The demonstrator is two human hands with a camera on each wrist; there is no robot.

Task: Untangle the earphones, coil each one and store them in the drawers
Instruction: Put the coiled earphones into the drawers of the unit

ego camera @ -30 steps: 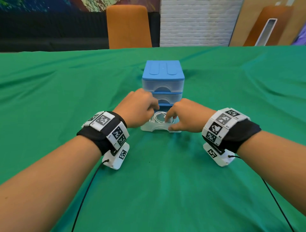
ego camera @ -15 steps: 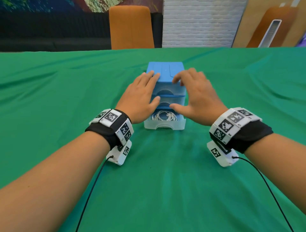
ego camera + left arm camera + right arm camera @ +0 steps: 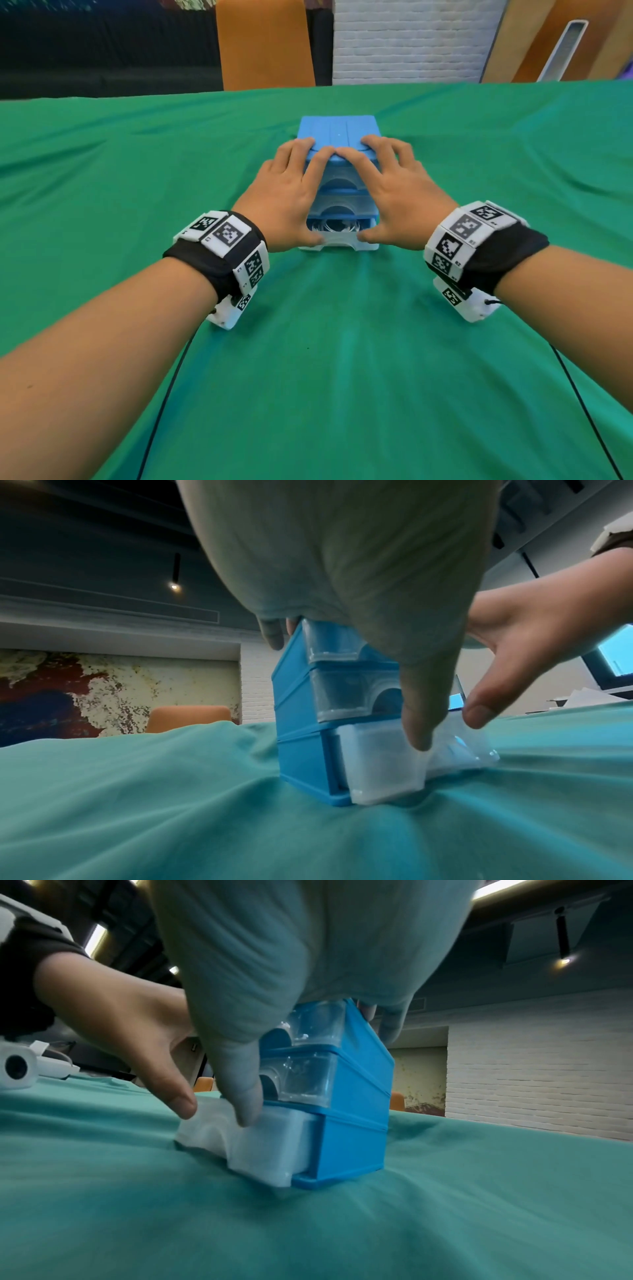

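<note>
From the head view, the small blue plastic three-drawer cabinet (image 3: pixel 338 137) stands on the green tablecloth (image 3: pixel 325 359), straight ahead of both hands. The left hand (image 3: pixel 284 195) and right hand (image 3: pixel 399 195) lie spread and straight-fingered over its top, thumbs down at the translucent bottom drawer (image 3: pixel 339 240), which juts toward the person; a white coiled earphone (image 3: pixel 337 224) lies inside it.

From the left wrist, the left thumb (image 3: pixel 419 710) touches the drawer's front rim, and the drawer's sliding axis runs back into the cabinet, away from the thumb.

From the right wrist, the right thumb (image 3: pixel 245 1096) mirrors it, probably pressing, though motion blur softens the contact. Both hands are equally near, so the push looks shared.
</note>
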